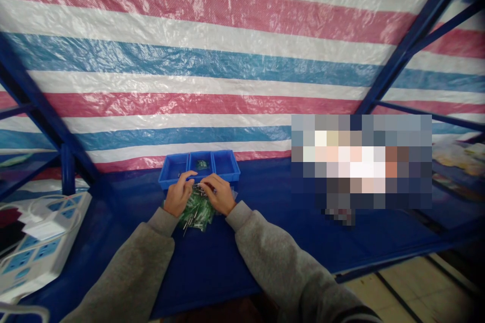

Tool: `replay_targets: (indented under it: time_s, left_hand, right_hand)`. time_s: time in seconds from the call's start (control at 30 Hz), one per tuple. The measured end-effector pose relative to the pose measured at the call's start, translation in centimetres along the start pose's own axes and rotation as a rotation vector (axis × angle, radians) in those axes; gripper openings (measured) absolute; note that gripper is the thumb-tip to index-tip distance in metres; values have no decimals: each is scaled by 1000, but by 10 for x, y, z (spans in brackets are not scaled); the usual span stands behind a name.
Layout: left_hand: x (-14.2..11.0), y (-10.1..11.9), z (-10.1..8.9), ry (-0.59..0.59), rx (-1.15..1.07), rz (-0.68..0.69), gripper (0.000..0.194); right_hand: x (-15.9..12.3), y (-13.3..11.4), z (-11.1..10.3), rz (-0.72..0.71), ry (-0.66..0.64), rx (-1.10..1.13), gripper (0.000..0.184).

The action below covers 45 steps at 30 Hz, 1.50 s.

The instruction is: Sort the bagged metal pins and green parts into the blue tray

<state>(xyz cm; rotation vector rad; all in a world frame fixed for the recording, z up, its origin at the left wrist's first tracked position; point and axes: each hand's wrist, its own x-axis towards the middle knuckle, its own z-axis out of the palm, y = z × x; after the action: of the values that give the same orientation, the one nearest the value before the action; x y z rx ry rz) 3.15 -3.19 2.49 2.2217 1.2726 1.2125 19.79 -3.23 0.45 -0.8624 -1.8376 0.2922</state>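
Observation:
My left hand (179, 194) is over the left side of a pile of small green plastic packets (197, 208), its index finger stretched forward and its thumb apart from it. I see nothing held in it. Across from it, my right hand (220, 193) has thumb and fingers closed together around thin silvery metal pieces (200, 186), too small to name. More thin metal rods (185, 224) stick out of the pile's near edge. Just behind both hands stands a blue tray (162, 180) with three compartments; a few green packets (202, 164) lie in the middle one.
The blue tabletop (212, 267) carries a white power strip (49, 252) with cables at the left. A blurred-out block covers the right side of the table. Blue metal posts (68, 169) and a striped plastic sheet (212, 81) close off the back.

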Motion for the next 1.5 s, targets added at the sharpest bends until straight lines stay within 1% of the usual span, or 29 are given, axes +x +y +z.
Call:
replay_targets:
  time_s: [0.07, 0.2, 0.27, 0.37, 0.53, 0.67, 0.73, 0.8, 0.93, 1.03, 1.17, 1.23, 1.3, 1.37, 1.4, 1.5]
  left_hand:
    - [1, 1, -1, 12, 36, 24, 32]
    - [3, -1, 1, 46, 116, 154, 24]
    - [3, -2, 2, 64, 128, 204, 23]
    - [3, -3, 2, 51, 143, 230, 24]
    - [1, 0, -2, 1, 179, 184, 32]
    - [0, 1, -2, 16, 170, 108, 39]
    - [0, 1, -2, 29, 155, 99, 40]
    - [1, 2, -2, 46, 143, 113, 36]
    - [2, 3, -1, 104, 108, 176, 21]
    - [2, 4, -1, 135, 68, 193, 17]
    - [4, 4, -2, 199, -20, 138, 16]
    - [4, 3, -1, 172, -85, 95, 16]
    - [4, 1, 0, 116, -114, 49, 16]
    - [3, 0, 2, 92, -89, 27, 16]
    - [3, -1, 2, 97, -60, 28, 17]
    - [3, -3, 2, 158, 39, 56, 19]
  right_hand:
    - [0, 1, 0, -3, 7, -5, 24]
    - [0, 5, 1, 26, 19, -40, 31]
    - [0, 7, 2, 43, 17, -67, 34]
    - [1, 8, 2, 54, 12, -73, 33]
    - [1, 1, -1, 17, 26, 9, 22]
    - [1, 1, -1, -21, 3, 20, 20]
    - [1, 4, 0, -34, -1, 12, 20]
    - [0, 6, 1, -36, -8, -9, 22]
    - [-1, 11, 4, -38, -49, -61, 26]
    - [-2, 12, 5, -14, -59, -110, 31]
    - [-2, 12, 5, 44, -13, -159, 37]
    - [-1, 13, 4, 55, 18, -161, 38]
    - [-1, 13, 4, 51, 39, -161, 38]
    - [-1, 13, 4, 43, 49, -163, 38]
    - [-1, 13, 5, 41, 53, -163, 39]
    - [-2, 12, 4, 40, 75, -162, 39]
